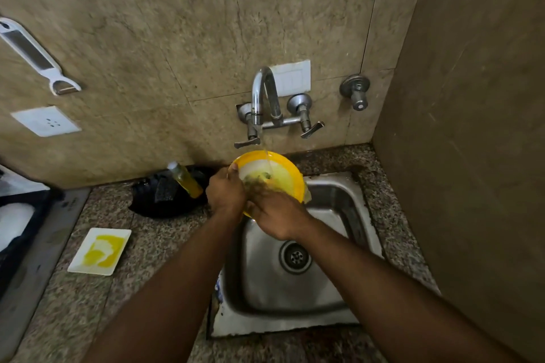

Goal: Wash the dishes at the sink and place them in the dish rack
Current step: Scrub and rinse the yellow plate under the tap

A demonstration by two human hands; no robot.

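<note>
Tilting under the tap stream at frame centre, the round yellow-rimmed plastic plate (pixel 283 177) is gripped at its left rim by the left hand (pixel 225 193); the right hand (pixel 277 215) rubs its face with a blurred scrubber, grip unclear.

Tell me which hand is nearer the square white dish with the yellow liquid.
Left. The left hand grips the yellow bowl's left rim, up and right of the white dish on the counter. The right hand scrubs farther right, over the sink.

You had nothing legible to read here: no text, label, brand or number showed clearly on any surface at the sink.
</note>
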